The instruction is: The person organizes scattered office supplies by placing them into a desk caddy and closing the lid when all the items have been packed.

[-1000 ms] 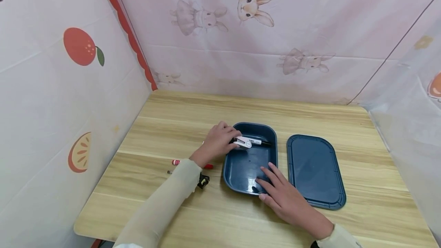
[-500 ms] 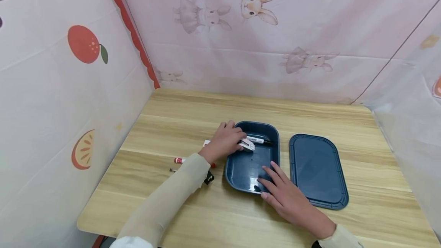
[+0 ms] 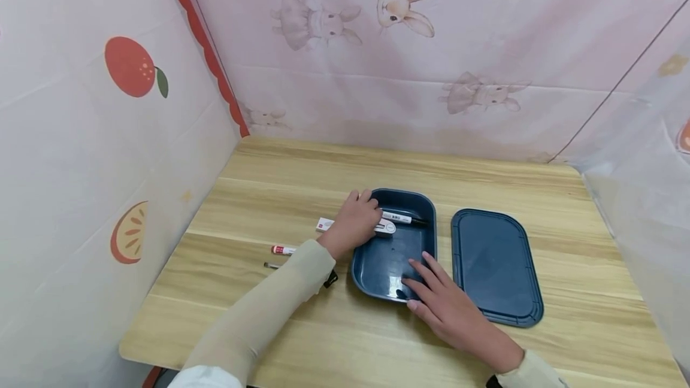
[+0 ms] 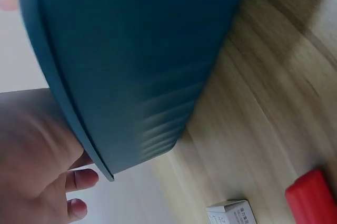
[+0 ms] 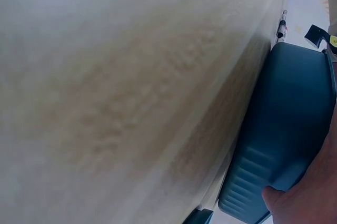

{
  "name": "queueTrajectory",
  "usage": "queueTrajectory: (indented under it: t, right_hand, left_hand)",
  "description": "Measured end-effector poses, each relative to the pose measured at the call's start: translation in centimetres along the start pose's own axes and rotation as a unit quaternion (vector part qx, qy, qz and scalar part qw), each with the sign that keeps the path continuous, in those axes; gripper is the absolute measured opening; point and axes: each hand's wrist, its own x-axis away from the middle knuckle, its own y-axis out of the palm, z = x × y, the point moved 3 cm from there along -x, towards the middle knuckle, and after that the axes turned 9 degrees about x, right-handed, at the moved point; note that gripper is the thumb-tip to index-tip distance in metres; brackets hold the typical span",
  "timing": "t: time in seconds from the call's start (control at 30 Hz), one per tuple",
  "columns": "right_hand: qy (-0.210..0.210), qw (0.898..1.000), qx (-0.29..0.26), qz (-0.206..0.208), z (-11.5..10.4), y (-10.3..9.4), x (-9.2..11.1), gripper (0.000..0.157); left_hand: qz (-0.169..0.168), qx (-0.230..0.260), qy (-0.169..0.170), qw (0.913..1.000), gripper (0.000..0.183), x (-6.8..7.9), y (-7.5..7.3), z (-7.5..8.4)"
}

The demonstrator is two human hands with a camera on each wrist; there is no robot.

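A blue plastic box [image 3: 372, 268] stands uncovered on the table. My left hand [image 3: 353, 223] reaches over its left rim and holds a white stapler [image 3: 386, 228] low inside, covering its rear end. Beyond the stapler lies a white marker with a black cap [image 3: 399, 218]. In the left wrist view the hand [image 4: 37, 155] is partly hidden behind the box wall [image 4: 131, 76], two fingertips showing past the rim. My right hand [image 3: 453, 316] rests on the near right corner, fingers spread over the inside, thumb [image 5: 274, 195] against the outer wall.
The blue lid [image 3: 496, 268] lies flat to the right of the box. Left of the box are a small white carton [image 3: 324, 224], a red and white marker [image 3: 283, 250] and a thin pen [image 3: 272, 266], partly behind my left sleeve. Printed cloth walls [image 3: 345, 94] border the table.
My left hand has moved slightly right and the stapler has come to lie flatter in the box. The white carton shows more beside my wrist. My right hand has stayed at the corner.
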Motion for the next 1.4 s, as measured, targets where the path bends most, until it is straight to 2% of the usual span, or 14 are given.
queueTrajectory:
  t: [0.2, 0.7, 0.9, 1.1, 1.3, 1.4]
  right_hand:
    - [0.007, 1.000, 0.000, -0.018, 0.0, 0.1, -0.1, 0.046]
    - [0.001, 1.000, 0.005, -0.003, -0.1, 0.0, 0.0, 0.045]
    - [0.000, 1.000, 0.003, 0.000, -0.2, 0.0, 0.0, 0.044]
    - [0.005, 1.000, 0.006, -0.014, -0.1, -0.1, 0.0, 0.046]
    - [0.000, 1.000, 0.006, -0.006, -0.1, -0.1, 0.0, 0.045]
    - [0.001, 1.000, 0.007, -0.011, -0.1, -0.2, 0.0, 0.045]
  left_hand:
    - [0.005, -0.012, 0.002, 0.9999, 0.030, 0.0, 0.0, 0.2]
    - [-0.007, 0.006, -0.008, 0.9999, 0.042, 0.3, -0.1, -0.1]
    - [0.018, 0.048, -0.011, 0.9986, 0.051, 0.6, -0.1, -0.3]
    - [0.049, 0.110, -0.008, 0.9927, 0.062, 0.8, -0.1, -0.6]
    - [0.055, 0.170, -0.022, 0.9836, 0.076, 1.2, -0.2, -1.2]
    - [0.060, 0.178, -0.029, 0.9818, 0.080, 1.5, -0.1, -1.7]
